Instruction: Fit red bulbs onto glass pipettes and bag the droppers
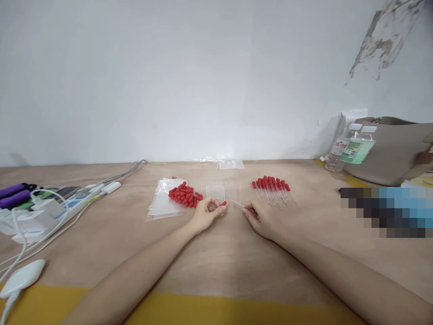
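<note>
Left hand (207, 214): reaches in from the left, just right of the loose caps; thumb and fingers are pinched together at the tips, holding one small red cap (223, 204)
Right hand (260, 217): faces the left one across a small gap; its fingers are closed on one thin clear tube (238, 204), which points left toward the red cap
Gap: the cap and the tube are near each other but apart, both held low over the middle of the counter (219, 257)
Loose caps (184, 195): a heap of red ones; they lie on and beside a stack of clear plastic bags (162, 210), left of the hands
Bare tubes (216, 191): a row of clear ones just beyond the left hand; their exact number is too faint to tell
Capped tubes (270, 184): a fanned group beyond the right hand; red ends toward the wall (203, 81), clear ends toward the person
Near the wall: a small clear bag (230, 164) lies flat at the far edge
Left side: a power strip (76, 206) with white plugs (35, 221) and cables; a purple item (15, 197) lies beyond
Right side: two bottles (357, 148) stand tilted in view beside a grey-brown bag (395, 151)
Near edge: a yellow band (189, 308) runs along the counter, under the forearms
</note>
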The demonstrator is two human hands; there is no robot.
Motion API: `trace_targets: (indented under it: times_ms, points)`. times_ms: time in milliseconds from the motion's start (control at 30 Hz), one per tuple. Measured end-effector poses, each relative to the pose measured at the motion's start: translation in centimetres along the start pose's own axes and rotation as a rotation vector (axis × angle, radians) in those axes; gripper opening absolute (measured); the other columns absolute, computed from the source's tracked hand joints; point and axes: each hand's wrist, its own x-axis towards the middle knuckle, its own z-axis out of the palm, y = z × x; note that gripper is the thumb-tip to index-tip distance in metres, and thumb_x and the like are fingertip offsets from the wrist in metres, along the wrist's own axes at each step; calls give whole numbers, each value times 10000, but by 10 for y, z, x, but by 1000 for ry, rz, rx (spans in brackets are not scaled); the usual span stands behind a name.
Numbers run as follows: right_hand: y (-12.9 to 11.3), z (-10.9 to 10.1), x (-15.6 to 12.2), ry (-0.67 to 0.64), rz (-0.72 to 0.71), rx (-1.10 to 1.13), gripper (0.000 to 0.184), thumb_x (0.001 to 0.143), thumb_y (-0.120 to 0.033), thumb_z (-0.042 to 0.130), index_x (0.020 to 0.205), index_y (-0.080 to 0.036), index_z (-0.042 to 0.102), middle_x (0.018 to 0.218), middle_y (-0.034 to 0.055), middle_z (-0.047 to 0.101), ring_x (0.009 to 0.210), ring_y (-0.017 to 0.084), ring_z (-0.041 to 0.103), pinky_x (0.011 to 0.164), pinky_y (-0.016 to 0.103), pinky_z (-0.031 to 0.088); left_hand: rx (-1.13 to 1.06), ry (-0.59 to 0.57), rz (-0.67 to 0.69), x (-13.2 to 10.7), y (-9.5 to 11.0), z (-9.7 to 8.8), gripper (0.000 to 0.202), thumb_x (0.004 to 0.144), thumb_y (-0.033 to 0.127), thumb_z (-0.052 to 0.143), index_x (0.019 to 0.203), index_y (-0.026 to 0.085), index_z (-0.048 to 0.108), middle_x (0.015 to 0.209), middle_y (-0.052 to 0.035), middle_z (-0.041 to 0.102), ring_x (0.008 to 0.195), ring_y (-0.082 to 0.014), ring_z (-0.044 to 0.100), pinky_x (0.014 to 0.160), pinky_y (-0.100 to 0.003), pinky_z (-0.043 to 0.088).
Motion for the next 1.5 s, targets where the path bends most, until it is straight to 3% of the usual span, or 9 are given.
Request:
trace_targets:
  times_ms: [333,667,867,1167,1500]
  points:
    - [-8,4,-1,-34,-88,-27,200,835,-286,389,758,-179,539,657,12,580,613,123,515,632,258,360,60,-116,62,-1,-4,0,308,666,336,647,877,136,545,840,-44,608,764,-156,609,752,-320,468]
    - [-8,-6,1,-154,-140,23,179,824,-277,431,736,-186,557,635,-13,590,594,108,503,668,253,345,105,-158,93,-3,-9,-2,256,687,364,616,801,137,588,710,-23,626,663,-134,586,690,-285,466]
    - [3,-14,6,-264,-165,-62,218,838,-304,414,802,-218,611,702,-8,636,595,111,505,761,298,288,306,-238,166,-8,-7,-3,202,724,321,574,791,137,623,695,-25,619,628,-127,558,606,-239,436]
    - [-7,-15,5,-179,-207,-240,279,849,-302,369,751,-204,611,691,4,628,554,105,455,735,299,238,693,-154,395,-15,4,4,167,777,279,512,774,155,624,682,-9,601,608,-113,510,562,-209,381]
    - [-20,-12,12,-288,-137,-229,345,863,-274,341,596,-168,531,564,-1,585,502,93,409,681,271,255,725,-199,480,-17,2,4,168,798,257,487,831,146,608,750,-30,611,672,-121,537,620,-217,413]
